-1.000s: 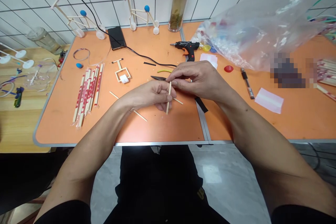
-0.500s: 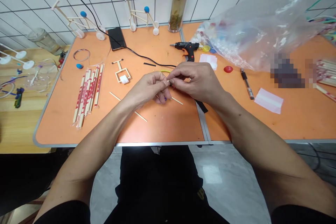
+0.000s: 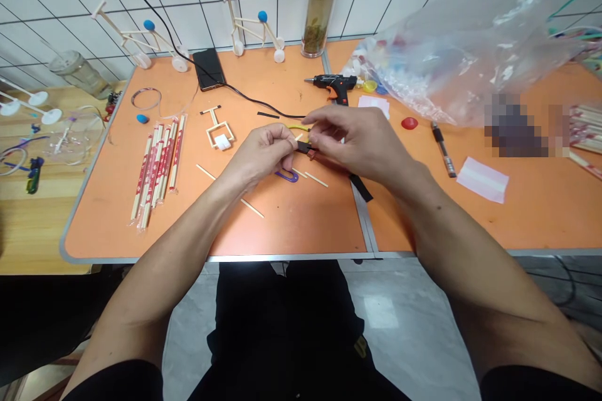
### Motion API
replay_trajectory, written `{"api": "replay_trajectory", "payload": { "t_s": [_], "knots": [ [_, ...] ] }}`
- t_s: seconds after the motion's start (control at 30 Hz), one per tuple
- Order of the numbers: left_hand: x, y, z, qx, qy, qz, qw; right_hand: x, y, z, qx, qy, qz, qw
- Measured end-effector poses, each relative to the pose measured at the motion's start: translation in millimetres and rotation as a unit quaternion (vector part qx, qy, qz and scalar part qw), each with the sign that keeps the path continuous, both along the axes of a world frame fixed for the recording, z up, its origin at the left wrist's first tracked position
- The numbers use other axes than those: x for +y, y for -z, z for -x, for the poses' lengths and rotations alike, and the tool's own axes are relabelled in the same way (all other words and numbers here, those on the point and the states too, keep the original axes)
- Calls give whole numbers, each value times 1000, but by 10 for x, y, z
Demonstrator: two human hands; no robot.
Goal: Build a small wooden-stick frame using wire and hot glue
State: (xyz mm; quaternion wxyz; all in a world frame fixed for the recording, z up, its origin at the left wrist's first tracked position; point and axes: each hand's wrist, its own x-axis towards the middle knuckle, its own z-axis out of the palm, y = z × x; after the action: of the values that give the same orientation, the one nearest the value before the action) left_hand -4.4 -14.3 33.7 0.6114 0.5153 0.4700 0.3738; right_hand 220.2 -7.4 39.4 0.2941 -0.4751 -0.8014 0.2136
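Observation:
Pinched between the thumb and index finger of my left hand [image 3: 268,153] is a small pale wooden stick [image 3: 298,137], its tip poking out toward the right. My right hand [image 3: 352,138] hovers just beside it, thumb and index finger apart, with nothing clearly seen between them. Between and below the hands lies a dark tool head [image 3: 305,148], partly covered. A purple loop [image 3: 288,177] and a yellow curved piece [image 3: 301,128] show near it; whether they belong together I cannot tell. Thin stick pieces [image 3: 316,179] lie on the orange table close by.
Wrapped chopsticks [image 3: 157,166] and a small stick frame [image 3: 219,133] lie to the left. A glue gun [image 3: 335,84], a phone [image 3: 209,69], stick models with blue balls [image 3: 256,28] and a glass bottle [image 3: 321,9] are behind. At right are a plastic bag [image 3: 451,56] and a pen [image 3: 443,149].
My right hand's fingers have parted and drawn slightly right, away from the left fingertips. The dark tool head and purple loop now show more. My left hand has barely moved.

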Motion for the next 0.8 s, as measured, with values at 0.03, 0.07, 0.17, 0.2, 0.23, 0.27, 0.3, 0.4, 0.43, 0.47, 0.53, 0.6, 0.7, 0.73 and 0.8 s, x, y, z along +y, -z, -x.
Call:
{"api": "replay_trajectory", "payload": {
  "t_s": [0.03, 0.07, 0.17, 0.2, 0.23, 0.27, 0.3, 0.4, 0.43, 0.47, 0.53, 0.6, 0.7, 0.73, 0.8],
  "knots": [
    [22, 2, 18, -3, -13, -10, 1000, 3, -25, -51, -21, 13, 7, 1000],
    [46, 5, 38, -8, -27, -20, 999, 7, -40, -100, -62, 19, 10, 998],
    [125, 20, 97, -23, -67, -35, 997, 24, -6, -190, -207, 24, 14, 978],
    [146, 24, 112, -24, -77, -35, 996, 28, 25, -193, -244, 19, 19, 969],
    [163, 26, 124, -22, -86, -34, 995, 29, 59, -183, -270, 11, 22, 963],
    [175, 25, 133, -19, -93, -32, 995, 29, 91, -164, -287, 3, 23, 958],
    [182, 21, 139, -17, -99, -28, 995, 26, 121, -137, -298, -4, 19, 954],
    [188, -1, 152, -15, -110, -23, 994, -7, 178, -51, -317, -10, -12, 948],
    [188, -10, 156, -16, -113, -23, 993, -25, 187, -27, -323, -4, -26, 946],
    [189, -16, 161, -17, -116, -23, 993, -45, 193, -7, -327, 4, -41, 944],
    [195, -24, 174, -17, -123, -21, 992, -83, 194, 20, -327, 24, -69, 942],
    [204, -25, 186, -18, -126, -20, 992, -99, 183, 26, -312, 44, -91, 945],
    [214, -21, 196, -24, -128, -24, 991, -49, 148, 3, -225, 72, -85, 968],
    [214, -21, 197, -26, -128, -26, 991, -15, 131, -10, -165, 80, -60, 981],
    [209, -24, 192, -29, -128, -28, 991, 55, 92, -35, 12, 79, 47, 996]
  ]
}}
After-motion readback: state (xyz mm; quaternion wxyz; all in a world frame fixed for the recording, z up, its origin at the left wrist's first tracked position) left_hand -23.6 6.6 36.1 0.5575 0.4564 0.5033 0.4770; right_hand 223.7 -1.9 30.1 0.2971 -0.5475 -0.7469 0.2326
